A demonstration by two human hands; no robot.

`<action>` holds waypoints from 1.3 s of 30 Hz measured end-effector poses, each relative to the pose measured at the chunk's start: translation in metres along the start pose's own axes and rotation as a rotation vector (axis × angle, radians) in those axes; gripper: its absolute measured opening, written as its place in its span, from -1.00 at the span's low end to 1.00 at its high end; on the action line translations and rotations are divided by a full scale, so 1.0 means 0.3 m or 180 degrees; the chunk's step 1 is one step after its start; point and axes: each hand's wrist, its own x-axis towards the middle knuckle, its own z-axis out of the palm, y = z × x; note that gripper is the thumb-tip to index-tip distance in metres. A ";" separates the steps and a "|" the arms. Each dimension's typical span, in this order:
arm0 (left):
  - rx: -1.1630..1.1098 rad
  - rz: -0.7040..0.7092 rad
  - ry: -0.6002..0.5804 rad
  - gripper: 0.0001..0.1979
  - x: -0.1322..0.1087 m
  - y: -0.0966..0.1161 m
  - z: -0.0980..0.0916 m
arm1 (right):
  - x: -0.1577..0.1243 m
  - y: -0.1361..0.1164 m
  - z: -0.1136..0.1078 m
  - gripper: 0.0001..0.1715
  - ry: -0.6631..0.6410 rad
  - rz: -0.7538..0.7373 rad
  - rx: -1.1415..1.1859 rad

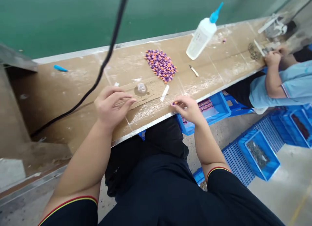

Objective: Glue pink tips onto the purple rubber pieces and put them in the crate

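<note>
My right hand (187, 108) is at the table's front edge, thumb and fingertips pinched on a small purple-and-orange piece (174, 103). Over the cardboard-covered tabletop, my left hand (112, 105) has its thumb and fingers drawn together; whatever they may hold is too small to make out. Just beyond it, a small clear cup (141, 87) sits on a wet-stained cardboard strip (156, 86). A pile of small purple, orange and pink pieces (161, 65) lies farther back. Between the pile and my right hand is a white strip (164, 93).
A bottle with a blue nozzle (201, 37) stands behind a small knife (194, 71). A black cable (97, 79) hangs across the left side, near a blue object (60, 68). Below the edge is a blue basket (220, 105). At right, a co-worker's hands (273, 57) work.
</note>
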 end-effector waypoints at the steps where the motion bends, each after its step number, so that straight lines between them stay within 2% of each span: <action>1: -0.0011 0.0051 -0.0012 -0.75 0.003 -0.011 0.000 | -0.038 0.031 -0.048 -0.70 0.0344 0.0353 0.0015; 2: -0.0018 0.0197 0.0053 -0.72 0.007 -0.023 0.001 | -0.079 0.066 -0.097 -0.66 0.0604 0.0777 -0.0093; 3: 0.0020 0.0251 0.0061 -0.70 0.010 -0.037 0.003 | -0.121 0.103 -0.143 -0.64 0.0685 0.1232 -0.0317; 4: 0.0054 0.0329 0.0099 -0.69 0.012 -0.052 0.008 | -0.162 0.141 -0.180 -0.61 0.0524 0.1674 -0.0616; 6: 0.0109 0.0407 0.0190 -0.66 0.013 -0.079 0.020 | -0.226 0.212 -0.219 -0.64 -0.0146 0.2345 -0.1071; 8: 0.0140 0.0478 0.0282 -0.60 0.009 -0.100 0.034 | -0.258 0.269 -0.205 -0.76 -0.0762 0.2685 -0.1214; 10: 0.0225 0.0377 0.0333 -0.51 0.002 -0.117 0.044 | -0.259 0.312 -0.157 -0.85 -0.1119 0.2865 -0.1320; 12: 0.0393 0.0033 0.0330 -0.40 -0.006 -0.130 0.048 | -0.239 0.346 -0.104 -0.79 -0.1408 0.3038 -0.1532; 14: 0.0553 -0.0338 0.0364 -0.33 -0.015 -0.144 0.048 | -0.212 0.376 -0.063 -0.65 -0.1645 0.3213 -0.1723; 16: 0.0578 -0.0426 0.0415 -0.33 -0.021 -0.158 0.046 | -0.187 0.401 -0.042 -0.54 -0.1850 0.3339 -0.1851; 21: 0.0264 0.0211 0.0493 -0.45 -0.025 -0.178 0.048 | -0.160 0.441 -0.041 -0.51 -0.2127 0.3382 -0.2066; 23: 0.0354 0.0066 0.0506 -0.43 -0.023 -0.173 0.052 | -0.159 0.448 -0.045 -0.53 -0.2233 0.3352 -0.2103; 27: 0.0681 -0.0498 0.0521 -0.36 -0.020 -0.156 0.050 | -0.156 0.455 -0.041 -0.55 -0.2460 0.3251 -0.2119; 29: 0.0728 -0.0553 0.0441 -0.39 -0.024 -0.155 0.043 | -0.150 0.456 -0.032 -0.55 -0.2542 0.3201 -0.2115; 36: 0.0351 0.0214 0.0386 -0.61 -0.028 -0.164 0.041 | -0.137 0.451 -0.010 -0.55 -0.2621 0.3180 -0.2108; 39: 0.0357 0.0235 0.0425 -0.57 -0.028 -0.165 0.043 | -0.144 0.442 -0.015 -0.57 -0.2490 0.3188 -0.2151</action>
